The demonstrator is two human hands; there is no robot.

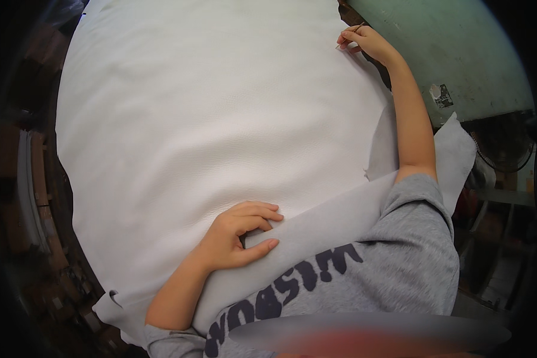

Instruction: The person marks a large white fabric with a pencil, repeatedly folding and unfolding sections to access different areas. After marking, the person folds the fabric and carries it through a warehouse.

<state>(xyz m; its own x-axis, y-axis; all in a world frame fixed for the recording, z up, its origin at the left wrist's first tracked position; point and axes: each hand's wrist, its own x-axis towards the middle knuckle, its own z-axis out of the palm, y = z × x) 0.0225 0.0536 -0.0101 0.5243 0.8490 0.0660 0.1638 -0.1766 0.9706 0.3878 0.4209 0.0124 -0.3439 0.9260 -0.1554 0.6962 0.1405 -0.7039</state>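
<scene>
A large white leather hide (209, 107) with a pebbled grain spreads out in front of me, with soft wrinkles across its middle. Its near edge folds over toward my body, showing the greyish underside (322, 224). My left hand (238, 232) rests on the hide by this fold, fingers loosely curved and apart, with nothing in it. At the far right edge, my right hand (367, 45) pinches a thin pen-like stick (360, 25), its light tip at the leather surface. The stick's exact kind is too small to make out.
A pale green panel or tabletop (459, 53) with a torn sticker (441, 95) lies to the far right. Below it are a round, dark wire-guarded object (507, 143) and a metal frame (495, 238). Shelves or stacked boards (33, 185) line the dark left side.
</scene>
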